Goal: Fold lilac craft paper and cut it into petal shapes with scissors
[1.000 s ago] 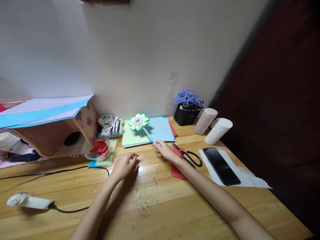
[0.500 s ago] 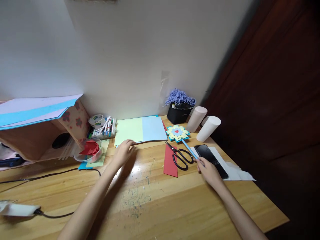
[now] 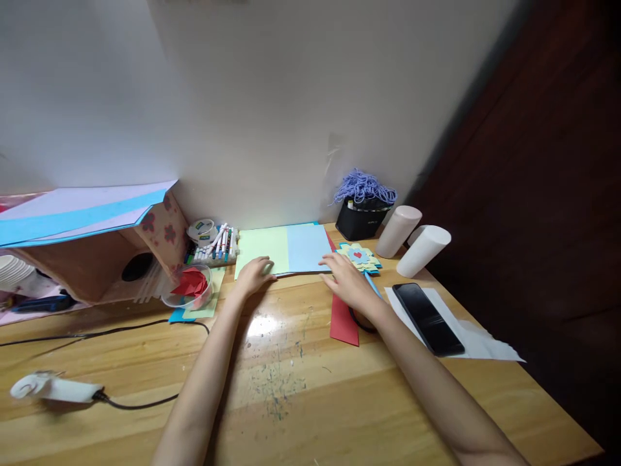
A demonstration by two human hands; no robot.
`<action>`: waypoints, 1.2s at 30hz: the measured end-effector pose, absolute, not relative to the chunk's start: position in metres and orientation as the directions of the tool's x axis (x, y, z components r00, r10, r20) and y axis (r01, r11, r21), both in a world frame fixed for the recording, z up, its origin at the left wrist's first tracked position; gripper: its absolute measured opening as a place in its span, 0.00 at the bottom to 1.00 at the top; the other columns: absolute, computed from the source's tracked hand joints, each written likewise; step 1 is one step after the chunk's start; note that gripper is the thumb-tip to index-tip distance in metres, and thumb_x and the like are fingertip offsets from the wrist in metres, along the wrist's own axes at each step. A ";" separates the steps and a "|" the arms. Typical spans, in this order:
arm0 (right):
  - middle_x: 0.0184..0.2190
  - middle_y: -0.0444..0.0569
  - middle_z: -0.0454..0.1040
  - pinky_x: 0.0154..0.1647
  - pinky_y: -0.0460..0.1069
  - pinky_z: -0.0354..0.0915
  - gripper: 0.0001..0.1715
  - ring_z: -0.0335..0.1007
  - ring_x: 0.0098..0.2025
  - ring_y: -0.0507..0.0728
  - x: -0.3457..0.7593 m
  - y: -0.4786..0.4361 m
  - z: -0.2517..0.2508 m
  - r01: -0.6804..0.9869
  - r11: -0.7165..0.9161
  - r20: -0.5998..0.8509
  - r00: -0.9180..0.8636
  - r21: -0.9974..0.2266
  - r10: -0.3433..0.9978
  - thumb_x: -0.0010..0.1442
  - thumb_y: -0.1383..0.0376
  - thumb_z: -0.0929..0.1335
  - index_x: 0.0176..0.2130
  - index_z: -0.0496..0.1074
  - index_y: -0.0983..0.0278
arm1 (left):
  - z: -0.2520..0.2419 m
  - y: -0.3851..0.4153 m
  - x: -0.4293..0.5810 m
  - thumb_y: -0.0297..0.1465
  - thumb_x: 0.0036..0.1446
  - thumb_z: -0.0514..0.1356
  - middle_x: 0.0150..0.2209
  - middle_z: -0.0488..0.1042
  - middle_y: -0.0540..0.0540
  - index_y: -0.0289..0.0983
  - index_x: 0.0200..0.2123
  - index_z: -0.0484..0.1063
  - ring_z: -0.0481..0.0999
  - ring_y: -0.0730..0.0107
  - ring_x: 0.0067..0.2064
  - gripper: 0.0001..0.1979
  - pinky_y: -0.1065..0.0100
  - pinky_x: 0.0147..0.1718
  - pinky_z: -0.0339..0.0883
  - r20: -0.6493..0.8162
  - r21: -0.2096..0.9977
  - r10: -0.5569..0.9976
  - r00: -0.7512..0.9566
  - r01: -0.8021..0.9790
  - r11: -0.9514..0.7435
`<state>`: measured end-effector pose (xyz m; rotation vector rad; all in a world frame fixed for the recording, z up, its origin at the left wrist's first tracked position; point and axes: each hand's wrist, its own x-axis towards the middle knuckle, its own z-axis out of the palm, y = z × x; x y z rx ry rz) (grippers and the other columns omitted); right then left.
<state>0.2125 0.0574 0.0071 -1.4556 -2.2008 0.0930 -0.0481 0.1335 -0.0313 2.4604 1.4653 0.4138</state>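
Note:
My left hand rests at the front left edge of a stack of coloured paper, fingers apart, on the pale green sheet. At the right end, my right hand reaches with spread fingers to the light blue sheet; neither hand holds anything. Just beyond my right hand lies a layered paper flower with a red heart and a blue stem. Under my right wrist are a red paper strip and scissors, mostly hidden by the arm.
On the left stand a decorated cardboard box, a marker tray and a plastic bowl with red paper. A glue gun trails its cord. Right are a black pouch, two white rolls and a phone.
My right hand has let go of the flower's blue stem and moved left to the paper stack. My left hand stays near the stack's front edge. The view has shifted slightly.

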 end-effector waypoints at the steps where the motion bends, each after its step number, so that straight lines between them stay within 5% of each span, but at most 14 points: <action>1: 0.46 0.54 0.68 0.51 0.54 0.59 0.13 0.62 0.50 0.61 0.199 0.072 0.005 0.817 0.469 0.340 -0.359 -0.336 0.869 0.57 0.68 0.63 0.43 0.68 0.63 | -0.031 0.132 -0.049 0.38 0.52 0.59 0.51 0.68 0.41 0.37 0.43 0.69 0.67 0.61 0.52 0.17 0.66 0.50 0.59 0.109 0.363 0.882 0.459 0.807 -0.465; 7: 0.47 0.56 0.68 0.52 0.54 0.58 0.18 0.62 0.51 0.60 0.137 0.137 -0.034 0.731 0.555 0.265 -0.487 -0.396 0.832 0.52 0.69 0.68 0.45 0.67 0.66 | -0.024 0.134 -0.058 0.36 0.54 0.56 0.45 0.74 0.43 0.38 0.41 0.72 0.71 0.63 0.47 0.13 0.68 0.47 0.61 0.063 0.419 0.914 0.400 0.821 -0.388; 13: 0.42 0.50 0.72 0.46 0.48 0.61 0.11 0.67 0.46 0.55 0.126 0.146 -0.051 0.659 0.613 0.261 -0.560 -0.436 0.787 0.55 0.64 0.67 0.41 0.69 0.63 | 0.025 0.116 -0.092 0.43 0.55 0.52 0.48 0.72 0.41 0.36 0.45 0.70 0.70 0.60 0.49 0.21 0.65 0.48 0.61 0.003 0.495 0.952 0.305 0.827 -0.266; 20: 0.36 0.51 0.75 0.41 0.48 0.61 0.13 0.71 0.39 0.56 0.137 0.152 -0.050 0.723 0.483 0.313 -0.370 -0.494 0.875 0.62 0.66 0.58 0.39 0.69 0.62 | 0.094 0.068 -0.111 0.47 0.57 0.46 0.42 0.75 0.45 0.38 0.41 0.72 0.72 0.62 0.43 0.24 0.67 0.41 0.63 0.094 0.571 0.992 0.088 0.811 -0.126; 28: 0.34 0.50 0.76 0.38 0.48 0.62 0.12 0.72 0.36 0.57 0.141 0.152 -0.049 0.709 0.425 0.355 -0.256 -0.563 0.899 0.61 0.65 0.58 0.39 0.69 0.63 | 0.027 0.111 -0.110 0.41 0.51 0.54 0.27 0.76 0.44 0.37 0.25 0.74 0.74 0.64 0.30 0.15 0.70 0.28 0.60 -0.267 0.307 0.954 0.136 0.950 -0.049; 31: 0.35 0.51 0.76 0.38 0.49 0.62 0.13 0.72 0.37 0.58 0.139 0.150 -0.051 0.695 0.431 0.365 -0.253 -0.576 0.896 0.61 0.66 0.58 0.43 0.67 0.62 | 0.004 0.125 -0.103 0.34 0.48 0.58 0.31 0.77 0.43 0.36 0.29 0.75 0.74 0.63 0.33 0.09 0.69 0.30 0.62 -0.240 0.292 0.962 0.130 0.955 -0.056; 36: 0.38 0.50 0.75 0.40 0.49 0.63 0.15 0.72 0.40 0.57 0.139 0.151 -0.054 0.661 0.458 0.381 -0.270 -0.594 0.884 0.61 0.69 0.58 0.45 0.66 0.60 | -0.008 0.130 -0.084 0.34 0.48 0.60 0.41 0.73 0.41 0.37 0.38 0.74 0.73 0.61 0.41 0.13 0.68 0.37 0.63 -0.090 0.284 0.980 0.177 0.948 -0.145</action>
